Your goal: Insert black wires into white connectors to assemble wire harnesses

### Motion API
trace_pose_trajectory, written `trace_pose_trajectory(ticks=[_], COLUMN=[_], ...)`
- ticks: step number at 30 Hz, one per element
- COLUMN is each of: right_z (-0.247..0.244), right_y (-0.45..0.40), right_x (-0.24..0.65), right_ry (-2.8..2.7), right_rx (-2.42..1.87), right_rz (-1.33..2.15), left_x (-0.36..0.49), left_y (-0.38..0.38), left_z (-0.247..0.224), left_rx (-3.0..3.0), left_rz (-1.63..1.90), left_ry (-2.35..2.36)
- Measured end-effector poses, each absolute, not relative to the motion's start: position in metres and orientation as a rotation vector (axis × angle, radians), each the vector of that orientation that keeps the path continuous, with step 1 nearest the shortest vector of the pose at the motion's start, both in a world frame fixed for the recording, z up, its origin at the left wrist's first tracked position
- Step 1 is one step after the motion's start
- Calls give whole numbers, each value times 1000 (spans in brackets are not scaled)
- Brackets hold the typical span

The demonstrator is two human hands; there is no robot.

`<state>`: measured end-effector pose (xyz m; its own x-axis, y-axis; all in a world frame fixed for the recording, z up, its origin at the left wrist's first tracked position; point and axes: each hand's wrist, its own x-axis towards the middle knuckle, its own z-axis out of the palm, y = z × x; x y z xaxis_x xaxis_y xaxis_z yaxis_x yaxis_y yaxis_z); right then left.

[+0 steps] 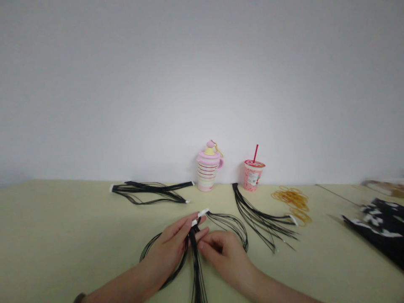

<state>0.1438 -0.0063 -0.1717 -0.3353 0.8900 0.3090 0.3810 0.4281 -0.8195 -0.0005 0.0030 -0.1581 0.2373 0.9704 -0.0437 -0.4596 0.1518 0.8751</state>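
Note:
Black wire harnesses (196, 269) with white connectors (203, 212) are gathered between my hands near the front middle of the table. My left hand (172, 242) is closed on them, thumb over the wires just below the white connector ends. My right hand (221, 250) meets it from the right, thumb and forefinger pinched together at the wires by the left fingertips. What exactly the right pinch holds is too small to make out. One bundle hangs down toward me, while others loop out to the left and right of the hands.
Behind lie more black wire harnesses (151, 189), with another bundle (252, 210) at the right. A striped mug with a pink lid (207, 168) and a pink cup with a red straw (253, 174) stand by the wall. Yellow rubber bands (292, 200) and black-and-white fabric (383, 223) lie further right.

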Motion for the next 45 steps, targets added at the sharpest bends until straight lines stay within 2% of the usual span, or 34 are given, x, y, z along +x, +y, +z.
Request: trace_pose_trajectory(ticks=[3, 11, 14, 17, 19, 25, 30, 34, 38, 41, 45], right_z=[-175, -176, -157, -124, -101, -62, -64, -91, -137, -165, -176], right_y=[-2, -5, -1, 7, 14, 31, 35, 30, 19, 14, 13], right_x=[141, 138, 149, 174, 197, 249, 252, 220, 176, 158, 158], right_ry=[-1775, -1668, -1518, -1307, -1059, -622, -778, -989, -1480, -1714, -1792], right_rx=[-1013, -937, -927, -744, -630, -517, -617, -777, -1045, -1129, -1206], right_rz=[1047, 1150, 1465, 1820, 1888, 1426, 1147, 1136, 1173, 948, 704], left_x=[0, -1, 0, -1, -1, -1, -4, -3, 0, 1, -1], left_y=[2, 5, 8, 13, 16, 18, 18, 16, 14, 14, 15], left_z=[-160, -161, -159, -163, -167, -168, -169, -168, -164, -164, -167], left_rx=[976, 967, 855, 765, 705, 605, 651, 684, 714, 747, 739], left_rz=[1184, 1207, 1247, 1254, 1257, 1282, 1240, 1217, 1208, 1193, 1186], left_ry=[814, 862, 842, 764, 738, 725, 710, 751, 761, 734, 748])
